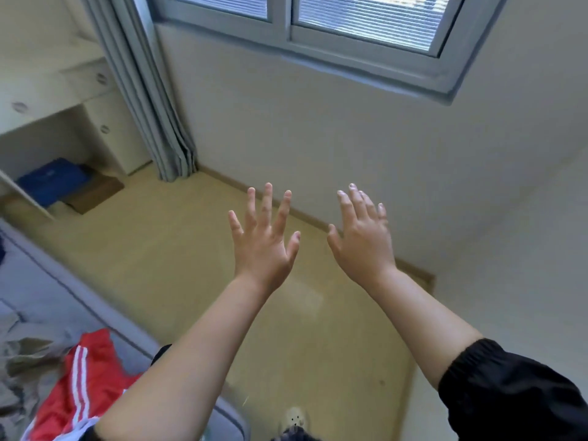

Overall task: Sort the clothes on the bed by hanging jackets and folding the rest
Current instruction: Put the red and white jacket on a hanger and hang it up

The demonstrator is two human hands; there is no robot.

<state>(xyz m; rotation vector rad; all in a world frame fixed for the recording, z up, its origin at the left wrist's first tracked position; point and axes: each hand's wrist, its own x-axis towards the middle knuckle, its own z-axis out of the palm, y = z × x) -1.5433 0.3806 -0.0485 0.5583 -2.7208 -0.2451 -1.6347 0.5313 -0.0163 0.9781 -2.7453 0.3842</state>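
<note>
holding left hand (264,246) and right hand (362,241) out, fingers spread, gripping nothing.
red striped garment (87,374) lies near left on the bed (47,281), by its edge; a sideways grab without looking could drag it onto the floor (159,249).

They're wearing black, the stretchy-cuffed sleeve (509,389) bunching up at lower right, a pale slipper (294,416) peeking in at bottom centre.
</note>
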